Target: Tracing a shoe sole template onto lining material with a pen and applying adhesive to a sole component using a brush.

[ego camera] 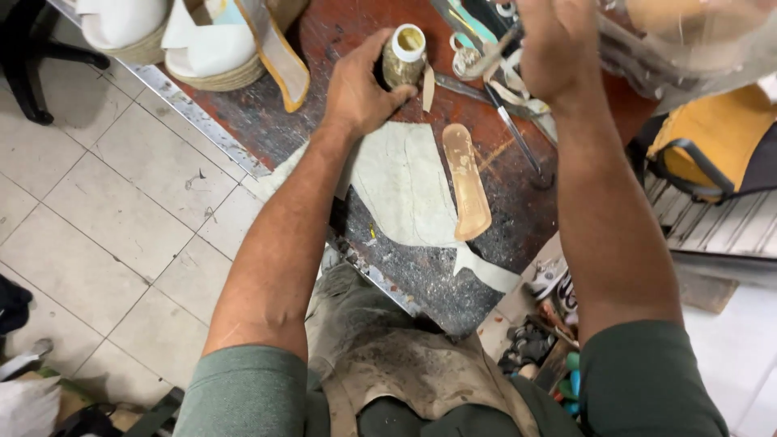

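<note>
Left hand (360, 85) is wrapped around a small open glue pot (402, 55) with a white rim, standing upright near the far middle of the workbench (340, 36), mouth up, long axis vertical. Right hand (554, 48) is raised over the far right part of the bench, fingers curled around a thin stick-like tool (490, 55) whose tip points left toward the pot; can't tell exactly what the tool is, grip looks clenched on it. So the pot sits just left of the right hand, with the tool tip near its rim but apart. Nearer the person: a tan insole strip (467, 182) lying flat, long axis running near-to-far, beside a pale sheet of leather (401, 190) that hangs over the near edge. Scissors (465, 57) and a thin metal rod (518, 137) lie at the far right. Stacked pale shoe uppers (206, 48) at the far left corner. Bench top is dark red, worn, stained with glue. Tiled floor (113, 218) to the left, shoes (554, 283) heaped under the bench at right.
</note>
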